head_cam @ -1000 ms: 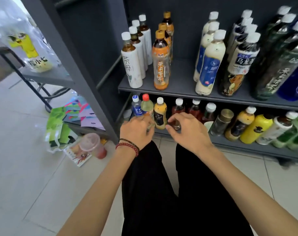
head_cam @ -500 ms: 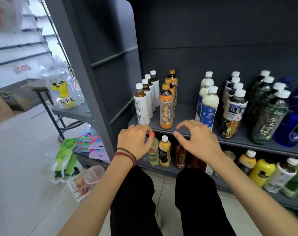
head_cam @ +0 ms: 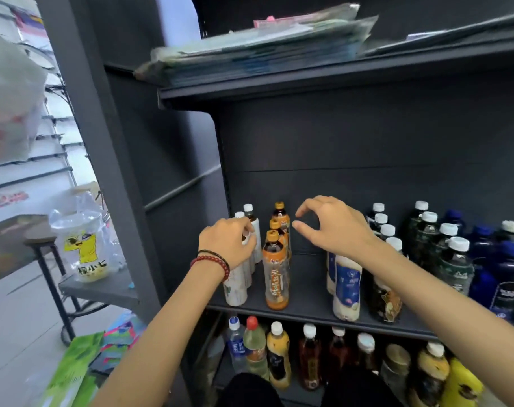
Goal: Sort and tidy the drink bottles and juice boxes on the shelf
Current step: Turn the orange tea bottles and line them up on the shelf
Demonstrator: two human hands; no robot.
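Note:
On the dark middle shelf [head_cam: 308, 292] a row of white-label tea bottles [head_cam: 235, 289] stands at the left. My left hand [head_cam: 226, 242], with bead bracelets at the wrist, closes over the tops of the front ones. Beside them runs a row of orange-capped tea bottles [head_cam: 276, 277]. My right hand [head_cam: 335, 224] hovers open with curled fingers just right of that row, above the cream milk-tea bottles [head_cam: 346, 286], holding nothing. The lower shelf holds several mixed bottles [head_cam: 279, 353].
Dark green bottles [head_cam: 452, 259] and blue bottles [head_cam: 508, 277] fill the shelf's right side. Flat packets [head_cam: 249, 51] lie on the top shelf. A plastic bag with a yellow cartoon [head_cam: 85, 245] sits on a small table [head_cam: 100, 289] at the left; green packs [head_cam: 73, 371] lie on the floor.
Both hands have risen from the lower shelf's bottles to the middle shelf. The left hand has closed over the white-label bottles; the right hand has spread open. The view has tilted upward.

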